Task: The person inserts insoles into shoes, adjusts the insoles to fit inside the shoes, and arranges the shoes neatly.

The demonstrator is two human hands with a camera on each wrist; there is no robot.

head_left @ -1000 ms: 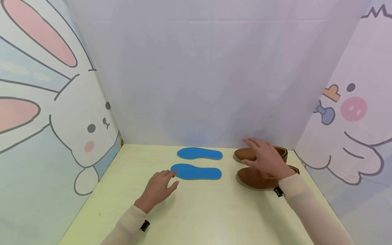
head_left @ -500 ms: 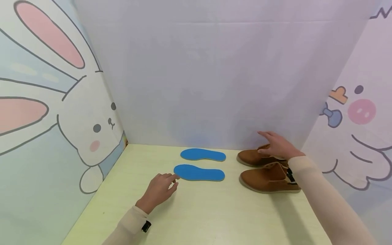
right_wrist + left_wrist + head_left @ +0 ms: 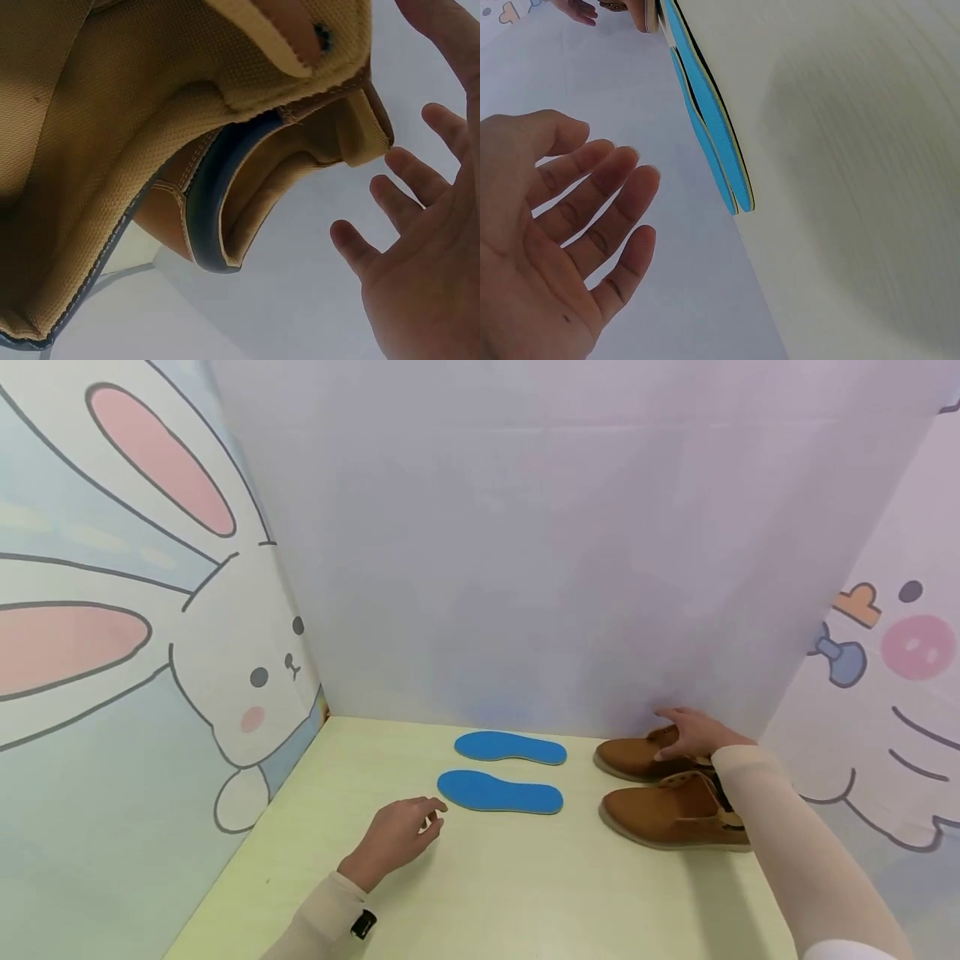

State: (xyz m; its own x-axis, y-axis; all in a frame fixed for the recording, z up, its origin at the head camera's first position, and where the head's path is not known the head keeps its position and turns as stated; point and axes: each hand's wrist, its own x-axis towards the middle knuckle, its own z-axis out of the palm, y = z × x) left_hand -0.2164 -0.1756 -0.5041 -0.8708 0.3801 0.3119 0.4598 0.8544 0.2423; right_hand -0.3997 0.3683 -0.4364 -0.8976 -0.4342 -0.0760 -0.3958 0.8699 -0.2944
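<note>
Two brown lace-up shoes stand side by side at the table's back right, toes pointing left. My right hand [image 3: 693, 735] is over the far shoe [image 3: 627, 757], fingers spread and partly covering its opening. In the right wrist view the near shoe's tan lining [image 3: 112, 142] fills the left, while the fingers stand apart beside the far shoe's collar. The near shoe [image 3: 660, 814] is partly hidden by the right sleeve. Two blue insoles, a far one [image 3: 510, 747] and a near one [image 3: 498, 793], lie flat. Close to the near insole's left end hovers my left hand [image 3: 397, 839], fingers loosely bent, holding nothing.
A pale yellow table [image 3: 510, 893] bears everything. Behind it rises a plain whitish back wall [image 3: 510, 568]. Side panels carry a cartoon rabbit [image 3: 225, 660] on the left and a cartoon character with a pink cheek [image 3: 915, 647] on the right.
My right hand has moved right and away from the shoes' toes, then lowered over the far shoe. The left hand stays near the insoles. The head view has shifted slightly left.
</note>
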